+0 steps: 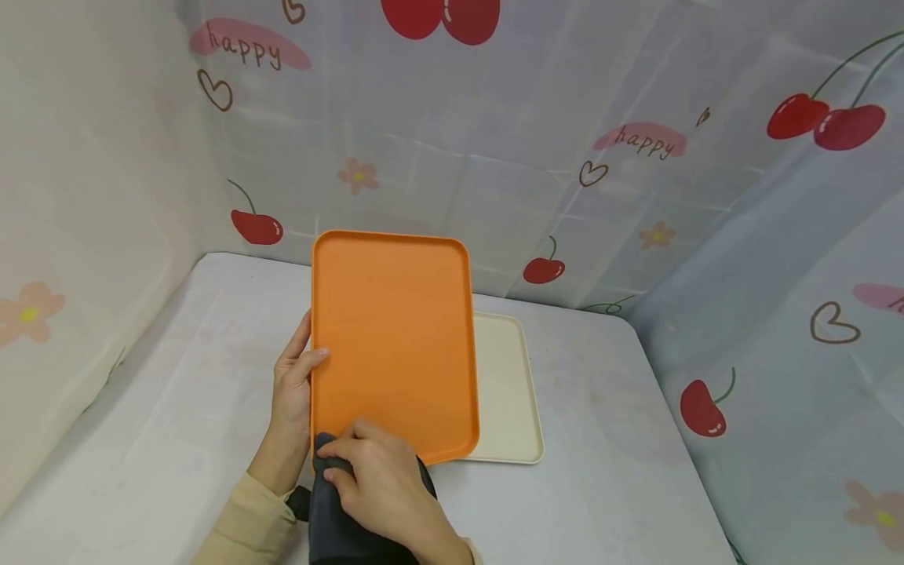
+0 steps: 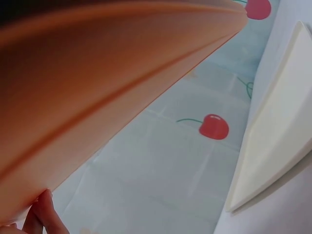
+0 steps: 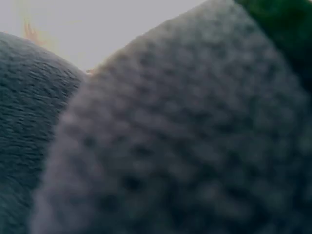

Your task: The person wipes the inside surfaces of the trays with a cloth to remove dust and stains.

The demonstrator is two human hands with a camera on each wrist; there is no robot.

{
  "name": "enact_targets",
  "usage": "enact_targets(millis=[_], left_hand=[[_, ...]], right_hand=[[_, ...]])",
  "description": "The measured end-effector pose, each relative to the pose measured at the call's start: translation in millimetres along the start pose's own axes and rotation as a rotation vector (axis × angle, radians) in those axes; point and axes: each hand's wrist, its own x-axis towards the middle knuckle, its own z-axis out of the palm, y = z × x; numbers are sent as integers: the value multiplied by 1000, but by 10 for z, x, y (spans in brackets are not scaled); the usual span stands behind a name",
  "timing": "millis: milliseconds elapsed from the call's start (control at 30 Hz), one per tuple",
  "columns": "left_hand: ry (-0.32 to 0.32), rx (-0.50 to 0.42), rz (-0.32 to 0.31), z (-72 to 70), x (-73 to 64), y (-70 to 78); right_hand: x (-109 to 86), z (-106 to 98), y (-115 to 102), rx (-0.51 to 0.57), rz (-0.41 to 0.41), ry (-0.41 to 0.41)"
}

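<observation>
My left hand [image 1: 288, 404] grips the left edge of an orange rectangular tray [image 1: 395, 322], thumb over the rim and the other fingers behind it. The tray is held up, its inner face towards me. In the left wrist view the underside of the orange tray [image 2: 97, 83] fills the upper left, with fingertips at its edge. My right hand [image 1: 381, 482] holds a dark grey cloth [image 1: 339, 522] against the tray's lower left corner; the rest of the cloth hangs below. Blurred cloth [image 3: 185, 126] covers most of the right wrist view and hides the fingers there.
A cream tray [image 1: 510, 392] lies on the white-covered table [image 1: 600, 439], partly hidden behind the orange one. Curtains [image 1: 480, 188] printed with cherries and hearts stand behind the table and at its right; a pale curtain [image 1: 92, 173] hangs at the left.
</observation>
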Motion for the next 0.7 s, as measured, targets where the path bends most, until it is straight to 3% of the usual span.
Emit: enact_targets(millis=[233, 433, 700], left_hand=[[-20, -3, 2, -13, 7, -23], [-46, -28, -3, -16, 5, -54], [-24, -20, -6, -23, 11, -33]], right_hand=[[-5, -58, 0, -59, -1, -102], [-38, -80, 20, -27, 90, -129], [-123, -143, 139, 54, 208, -119]])
